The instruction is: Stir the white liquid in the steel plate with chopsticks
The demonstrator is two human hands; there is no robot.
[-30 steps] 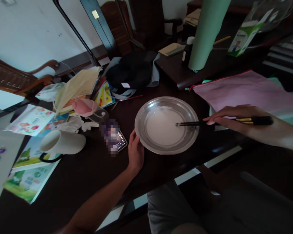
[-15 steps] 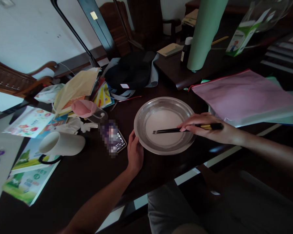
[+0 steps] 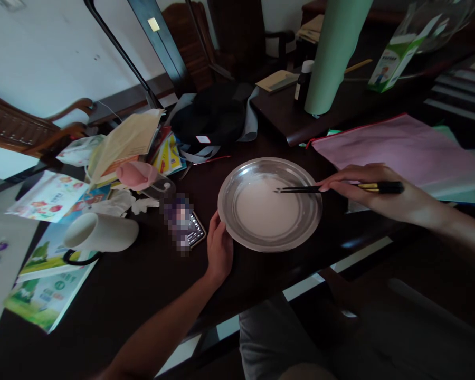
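A round metal basin (image 3: 306, 232) stands on the dark table with a whitish liquid (image 3: 265, 211) in its bottom. At the basin's left side, my left hand (image 3: 220, 244) grips the rim, the fingers partly hidden by the basin's edge. From the right, my right hand (image 3: 374, 192) is closed around a pair of black chopsticks (image 3: 303, 189) with gold bands near the thick end. Their tips point left over the liquid; whether they dip into it I cannot tell. A phone (image 3: 197, 232), its screen partly blurred, lies just left of my left hand.
A white mug (image 3: 113, 232) lies on its side on booklets (image 3: 47, 301) at the left. Behind are a pink-lidded bottle (image 3: 136, 175) and a black bag (image 3: 211, 113). A pink zip pouch (image 3: 396, 150) lies right of the basin; a green cylinder (image 3: 334, 58) stands farther back.
My right hand has moved to the right and slightly away from me with the chopsticks, whose tips shifted from the basin's middle toward its far right. My left hand stays at the rim.
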